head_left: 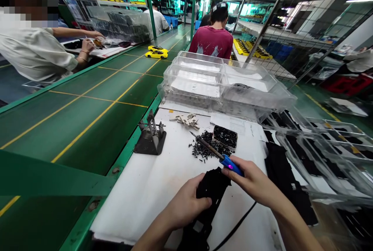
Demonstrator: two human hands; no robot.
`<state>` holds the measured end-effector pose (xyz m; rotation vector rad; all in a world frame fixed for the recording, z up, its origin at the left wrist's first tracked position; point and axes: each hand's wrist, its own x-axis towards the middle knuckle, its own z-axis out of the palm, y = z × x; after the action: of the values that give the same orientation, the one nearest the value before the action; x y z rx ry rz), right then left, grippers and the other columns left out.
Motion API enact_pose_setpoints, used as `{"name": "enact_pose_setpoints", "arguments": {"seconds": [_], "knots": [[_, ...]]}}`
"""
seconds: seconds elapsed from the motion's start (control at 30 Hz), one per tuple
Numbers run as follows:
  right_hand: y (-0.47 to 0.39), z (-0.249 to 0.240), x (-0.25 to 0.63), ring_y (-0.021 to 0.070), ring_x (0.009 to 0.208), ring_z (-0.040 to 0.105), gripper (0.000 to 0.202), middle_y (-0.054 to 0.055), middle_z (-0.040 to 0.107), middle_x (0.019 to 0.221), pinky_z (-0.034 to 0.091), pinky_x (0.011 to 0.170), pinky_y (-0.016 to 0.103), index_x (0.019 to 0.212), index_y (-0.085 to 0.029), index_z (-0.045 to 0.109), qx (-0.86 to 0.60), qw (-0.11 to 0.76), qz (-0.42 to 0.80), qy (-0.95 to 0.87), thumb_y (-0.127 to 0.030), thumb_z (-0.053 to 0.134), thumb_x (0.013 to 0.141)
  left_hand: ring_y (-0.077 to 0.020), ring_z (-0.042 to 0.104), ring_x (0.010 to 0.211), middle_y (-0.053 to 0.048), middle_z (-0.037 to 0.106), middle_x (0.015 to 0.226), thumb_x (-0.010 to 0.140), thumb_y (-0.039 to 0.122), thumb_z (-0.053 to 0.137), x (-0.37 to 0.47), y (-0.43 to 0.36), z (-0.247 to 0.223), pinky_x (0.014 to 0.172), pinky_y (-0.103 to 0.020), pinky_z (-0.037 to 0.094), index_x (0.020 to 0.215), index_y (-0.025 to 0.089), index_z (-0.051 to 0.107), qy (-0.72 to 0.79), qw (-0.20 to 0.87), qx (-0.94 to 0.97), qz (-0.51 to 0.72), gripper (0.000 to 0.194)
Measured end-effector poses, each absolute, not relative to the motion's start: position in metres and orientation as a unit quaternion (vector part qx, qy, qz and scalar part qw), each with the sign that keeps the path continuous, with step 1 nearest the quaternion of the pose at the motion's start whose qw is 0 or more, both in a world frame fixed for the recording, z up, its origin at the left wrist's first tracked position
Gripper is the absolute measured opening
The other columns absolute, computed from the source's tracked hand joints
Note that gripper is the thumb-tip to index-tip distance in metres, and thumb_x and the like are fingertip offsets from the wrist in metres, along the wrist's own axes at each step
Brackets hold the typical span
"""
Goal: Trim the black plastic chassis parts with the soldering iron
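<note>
Just nearer than the pile of small black pieces (199,152), the left hand (190,200) pinches the black panel (215,187) while the right hand (250,177) wraps round the blue-handled iron (231,165), whose metal shaft (209,146), slanting over that pile, could scorch pieces if that hand dips.

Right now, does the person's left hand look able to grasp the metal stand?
Probably not: the left hand is holding the black part. The path itself looks free, with nothing visible between hand and metal stand.
</note>
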<state>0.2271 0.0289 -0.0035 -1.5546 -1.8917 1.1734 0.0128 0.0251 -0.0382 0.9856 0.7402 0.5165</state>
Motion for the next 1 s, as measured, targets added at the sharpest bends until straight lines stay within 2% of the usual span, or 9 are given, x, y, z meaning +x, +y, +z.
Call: {"name": "enact_pose_setpoints", "arguments": {"seconds": [0.13, 0.37, 0.53, 0.63, 0.73, 0.9, 1.0], "knots": [[0.021, -0.009, 0.209, 0.0136, 0.063, 0.038, 0.028, -0.004, 0.041, 0.07, 0.032, 0.058, 0.025, 0.078, -0.022, 0.044, -0.588, 0.277, 0.402, -0.645, -0.043, 0.047, 0.098, -0.017, 0.054, 0.077, 0.001, 0.058, 0.08, 0.072, 0.015, 0.064, 0.014, 0.027, -0.038, 0.07, -0.028, 0.042, 0.112, 0.015, 0.059, 0.356, 0.783, 0.437, 0.261, 0.04], [0.019, -0.012, 0.187, 0.0149, 0.059, 0.038, 0.026, -0.005, 0.04, 0.065, 0.028, 0.057, 0.028, 0.075, -0.024, 0.037, -0.626, 0.312, 0.265, -0.664, -0.035, 0.048, 0.097, -0.0147, 0.048, 0.076, 0.001, 0.055, 0.083, 0.078, 0.017, 0.064, 0.011, 0.024, -0.027, 0.067, -0.026, 0.04, 0.115, 0.013, 0.057, 0.335, 0.775, 0.448, 0.295, 0.038], [0.02, -0.01, 0.18, 0.0168, 0.072, 0.045, 0.022, -0.001, 0.045, 0.081, 0.035, 0.066, 0.028, 0.08, -0.023, 0.042, -0.623, 0.346, 0.242, -0.659, -0.036, 0.049, 0.097, -0.014, 0.047, 0.075, 0.0, 0.056, 0.085, 0.08, 0.02, 0.066, 0.007, 0.02, -0.026, 0.065, -0.026, 0.04, 0.118, 0.012, 0.056, 0.334, 0.772, 0.444, 0.309, 0.041], [0.021, -0.01, 0.182, 0.0173, 0.077, 0.046, 0.024, 0.0, 0.046, 0.086, 0.037, 0.07, 0.029, 0.085, -0.023, 0.047, -0.634, 0.364, 0.288, -0.618, -0.043, 0.057, 0.093, -0.0155, 0.048, 0.08, -0.001, 0.057, 0.09, 0.08, 0.023, 0.068, 0.003, 0.018, -0.025, 0.07, -0.026, 0.041, 0.121, 0.013, 0.056, 0.336, 0.773, 0.443, 0.304, 0.043], [0.024, -0.01, 0.187, 0.0157, 0.071, 0.043, 0.03, -0.002, 0.045, 0.078, 0.035, 0.066, 0.028, 0.082, -0.021, 0.05, -0.613, 0.371, 0.397, -0.574, -0.048, 0.062, 0.089, -0.0159, 0.048, 0.081, -0.002, 0.057, 0.091, 0.081, 0.026, 0.069, -0.001, 0.018, -0.023, 0.07, -0.027, 0.039, 0.122, 0.014, 0.055, 0.333, 0.776, 0.455, 0.284, 0.046], [0.03, -0.006, 0.192, 0.0118, 0.063, 0.034, 0.036, -0.005, 0.04, 0.067, 0.026, 0.058, 0.027, 0.071, -0.018, 0.054, -0.568, 0.398, 0.5, -0.519, -0.048, 0.073, 0.079, -0.0158, 0.045, 0.078, -0.001, 0.054, 0.087, 0.08, 0.031, 0.07, -0.006, 0.022, -0.016, 0.068, -0.027, 0.038, 0.116, 0.013, 0.058, 0.33, 0.739, 0.527, 0.258, 0.043], [0.03, -0.005, 0.192, 0.0105, 0.06, 0.032, 0.038, -0.006, 0.04, 0.064, 0.023, 0.055, 0.026, 0.07, -0.018, 0.055, -0.55, 0.4, 0.546, -0.489, -0.047, 0.078, 0.074, -0.0155, 0.045, 0.075, 0.0, 0.05, 0.081, 0.084, 0.043, 0.065, -0.005, 0.026, -0.011, 0.065, -0.027, 0.037, 0.106, 0.013, 0.06, 0.318, 0.739, 0.535, 0.257, 0.037]]}}
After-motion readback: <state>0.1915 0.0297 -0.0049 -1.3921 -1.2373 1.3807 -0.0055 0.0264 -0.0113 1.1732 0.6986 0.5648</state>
